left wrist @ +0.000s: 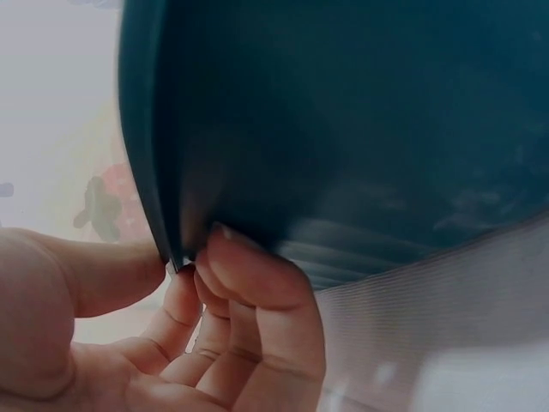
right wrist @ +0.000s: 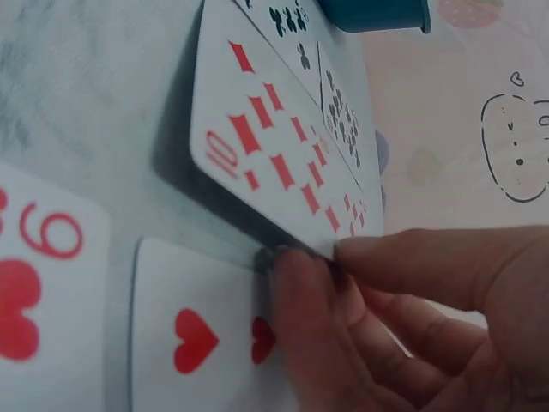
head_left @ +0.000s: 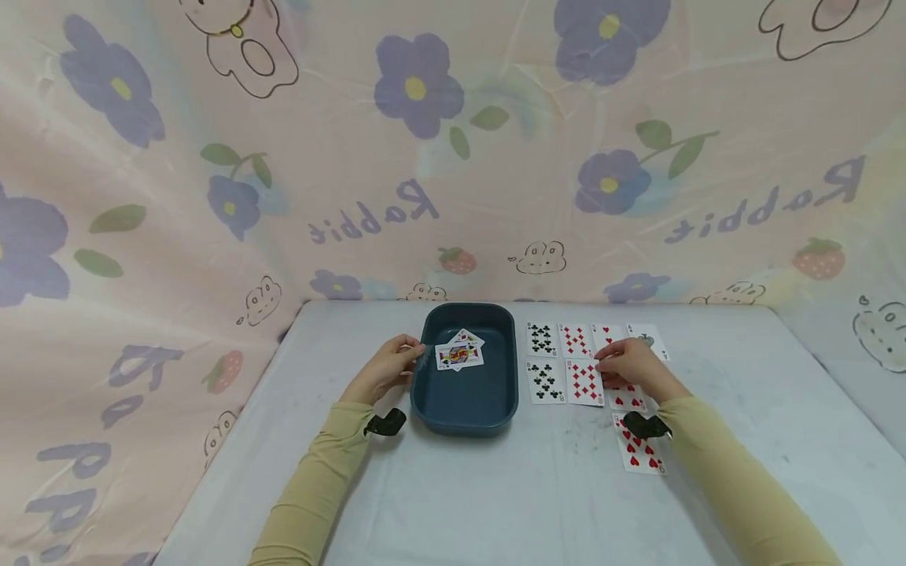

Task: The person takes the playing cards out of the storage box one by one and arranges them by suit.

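Observation:
My left hand [head_left: 386, 369] pinches the left rim of a dark teal plastic basin [head_left: 465, 430]; the left wrist view shows the thumb on one side of the wall and fingertips on the other. With thumb and fingers, my right hand [head_left: 638, 367] holds the edge of a ten of diamonds playing card [right wrist: 274, 142]. A shadow lies under that card, one edge of it raised off the table. Inside the basin, a face card [head_left: 458, 355] lies across another card [head_left: 470, 338]. The right hand partly covers a hearts card [right wrist: 193, 335] beneath it.
Face-up cards stand in rows right of the basin, among them a clubs card [head_left: 544, 382], another clubs card [head_left: 541, 340], a diamonds card [head_left: 576, 341] and an ace [head_left: 647, 339]. A nine of hearts [head_left: 640, 453] lies nearer. Printed cloth [head_left: 495, 196] hangs behind the white table [head_left: 538, 503].

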Tool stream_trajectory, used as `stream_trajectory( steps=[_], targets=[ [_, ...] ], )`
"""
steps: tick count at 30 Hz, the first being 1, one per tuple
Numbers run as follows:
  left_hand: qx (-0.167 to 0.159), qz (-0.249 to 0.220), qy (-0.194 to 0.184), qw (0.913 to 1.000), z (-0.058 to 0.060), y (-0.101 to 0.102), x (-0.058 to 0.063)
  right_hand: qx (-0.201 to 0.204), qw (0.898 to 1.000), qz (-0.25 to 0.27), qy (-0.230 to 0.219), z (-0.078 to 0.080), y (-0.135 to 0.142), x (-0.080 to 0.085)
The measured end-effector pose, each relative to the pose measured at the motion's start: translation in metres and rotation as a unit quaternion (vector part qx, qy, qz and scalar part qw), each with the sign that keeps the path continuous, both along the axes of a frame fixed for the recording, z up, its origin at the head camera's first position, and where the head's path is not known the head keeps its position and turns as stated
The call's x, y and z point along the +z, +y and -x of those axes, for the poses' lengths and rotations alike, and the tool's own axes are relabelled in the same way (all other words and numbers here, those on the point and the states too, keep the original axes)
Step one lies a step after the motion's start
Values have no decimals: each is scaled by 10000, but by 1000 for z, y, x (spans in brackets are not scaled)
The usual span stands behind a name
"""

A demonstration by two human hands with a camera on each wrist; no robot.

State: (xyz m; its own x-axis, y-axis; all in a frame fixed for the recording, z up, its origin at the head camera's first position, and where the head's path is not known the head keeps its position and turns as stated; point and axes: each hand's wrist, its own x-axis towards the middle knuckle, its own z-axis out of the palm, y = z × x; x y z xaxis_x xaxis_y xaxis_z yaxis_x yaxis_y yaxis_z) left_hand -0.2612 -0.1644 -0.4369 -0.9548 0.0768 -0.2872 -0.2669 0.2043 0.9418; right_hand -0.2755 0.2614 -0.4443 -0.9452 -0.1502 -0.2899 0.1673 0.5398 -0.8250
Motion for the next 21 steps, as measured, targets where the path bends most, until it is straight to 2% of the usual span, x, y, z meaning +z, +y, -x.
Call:
stream_trajectory(
  steps=[7, 21],
  targets=[
    [-56, -1, 100, 9999, 0, 0, -1, -125, 9992, -338, 158, -1, -7, 2],
    [-36, -58, 90, 9999, 0, -1, -2, 58, 9968, -722, 342, -2, -5, 8]
  ],
)
